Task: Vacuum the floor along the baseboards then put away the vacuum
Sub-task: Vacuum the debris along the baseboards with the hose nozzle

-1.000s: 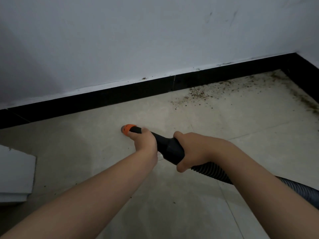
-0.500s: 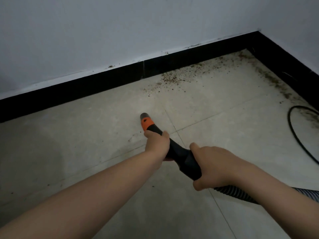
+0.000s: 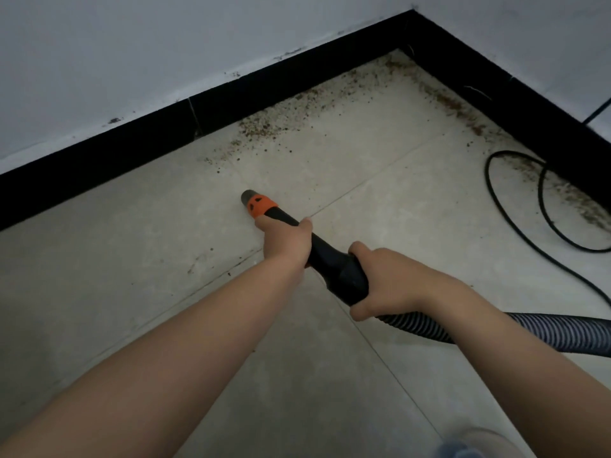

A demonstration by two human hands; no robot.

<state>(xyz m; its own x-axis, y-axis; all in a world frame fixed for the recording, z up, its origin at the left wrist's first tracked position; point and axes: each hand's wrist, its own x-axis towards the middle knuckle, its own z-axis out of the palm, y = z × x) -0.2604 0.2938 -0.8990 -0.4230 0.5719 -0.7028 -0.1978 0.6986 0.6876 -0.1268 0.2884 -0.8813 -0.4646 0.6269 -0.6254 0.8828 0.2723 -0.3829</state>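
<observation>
Head cam: pale tile floor [image 3: 380,166], black baseboard [image 3: 132,140] wrapping corner, brown crumbs [image 3: 264,125] along it. Left hand [image 3: 286,241] and right hand [image 3: 390,282] both gripping vacuum nozzle [image 3: 330,259], tip on tile, short of crumbs. Black cord [image 3: 515,223] looped at right.

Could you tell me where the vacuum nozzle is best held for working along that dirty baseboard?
Grip the black nozzle on its tapered body from above, as both hands do: left hand behind the orange collar, right hand where the ribbed hose joins.
</observation>
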